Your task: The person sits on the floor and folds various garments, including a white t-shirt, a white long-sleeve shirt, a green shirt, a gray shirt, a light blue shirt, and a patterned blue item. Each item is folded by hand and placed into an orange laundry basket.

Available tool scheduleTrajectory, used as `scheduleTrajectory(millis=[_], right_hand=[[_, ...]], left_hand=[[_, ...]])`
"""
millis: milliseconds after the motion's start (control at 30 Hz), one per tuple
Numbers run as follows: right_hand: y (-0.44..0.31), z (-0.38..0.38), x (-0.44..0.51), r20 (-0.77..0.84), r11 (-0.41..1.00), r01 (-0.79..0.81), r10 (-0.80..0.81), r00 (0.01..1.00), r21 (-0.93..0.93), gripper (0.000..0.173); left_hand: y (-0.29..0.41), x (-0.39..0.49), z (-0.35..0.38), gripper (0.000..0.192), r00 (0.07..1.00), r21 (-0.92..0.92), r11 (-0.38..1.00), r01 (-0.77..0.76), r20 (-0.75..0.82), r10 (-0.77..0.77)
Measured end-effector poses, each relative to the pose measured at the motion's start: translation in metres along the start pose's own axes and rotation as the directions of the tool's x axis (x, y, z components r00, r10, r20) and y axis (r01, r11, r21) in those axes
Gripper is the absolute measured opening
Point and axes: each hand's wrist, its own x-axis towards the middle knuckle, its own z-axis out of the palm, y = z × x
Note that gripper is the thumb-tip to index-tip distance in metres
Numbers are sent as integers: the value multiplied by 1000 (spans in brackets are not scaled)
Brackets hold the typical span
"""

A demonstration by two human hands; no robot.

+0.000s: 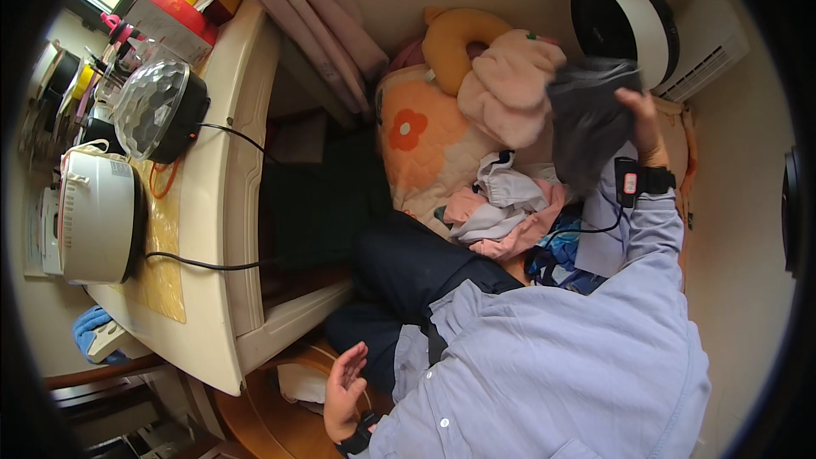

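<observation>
My right hand (pixel 644 124) is raised at the upper right and grips a dark grey cloth (pixel 590 121), blurred as if moving, that hangs to the left of the hand. My left hand (pixel 345 389) is at the lower middle beside my knee, palm turned inward, fingers apart, with nothing in it. Below the dark cloth, a crumpled heap of white and pink clothing (pixel 510 204) lies on the bed, touching blue patterned fabric (pixel 561 248). A pink plush item (pixel 510 89) and a yellow U-shaped neck pillow (pixel 446 38) lie behind, near an orange flowered quilted cover (pixel 414 140).
A cream desk (pixel 245 159) at left holds a faceted dome lamp (pixel 156 111), a white appliance (pixel 102 217) and a red-and-white box (pixel 175 19); black cables cross its edge. A round black-and-white device (pixel 625 32) stands at the upper right by the wall. A wooden chair (pixel 248 414) is below.
</observation>
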Motion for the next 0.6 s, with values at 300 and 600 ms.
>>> scheduleTrajectory(millis=[300, 600], right_hand=[[-65, 237, -99, 809, 785, 614, -414, 417, 85, 51], [27, 309, -189, 987, 928, 341, -162, 13, 148, 16]], left_hand=[[41, 76, 49, 85, 918, -314, 916, -249, 226, 327], [-17, 70, 18, 34, 977, -640, 744, -192, -193, 86]])
